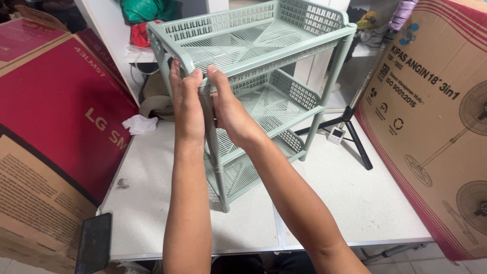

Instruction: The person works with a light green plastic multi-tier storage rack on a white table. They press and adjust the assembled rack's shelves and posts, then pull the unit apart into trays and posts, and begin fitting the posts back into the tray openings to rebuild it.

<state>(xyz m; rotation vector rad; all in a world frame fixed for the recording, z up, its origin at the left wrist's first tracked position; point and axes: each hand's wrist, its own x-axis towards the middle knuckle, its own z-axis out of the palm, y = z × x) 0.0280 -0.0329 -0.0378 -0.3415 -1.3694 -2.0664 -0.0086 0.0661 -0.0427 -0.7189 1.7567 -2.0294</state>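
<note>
A pale green three-tier plastic rack (264, 76) is standing upright on the white table (355, 203), and it is looking close to finished: all three slatted baskets are sitting one above the other, joined by corner posts, with feet resting on the tabletop. What is seemingly left, as a judgement, is the near corner, where both hands are working.

Well to the left of the left hand, a big red and brown cardboard box (56, 111) is leaning against the table; well to the right of the right hand, another large carton with fan drawings (436, 116) is standing. Beyond the right hand, past the rack, a black tripod stand (355, 127) is resting its legs on the table.

The left hand (186, 101) is closing around the near corner post just under the top basket, thumb up at the rim. The right hand (228, 109) is gripping the same post from the other side, touching the left, fingertips pressing the rim.

Left of the left hand a crumpled white tissue (139, 124) is lying; below it, at the table's edge, a dark phone (94, 242).
</note>
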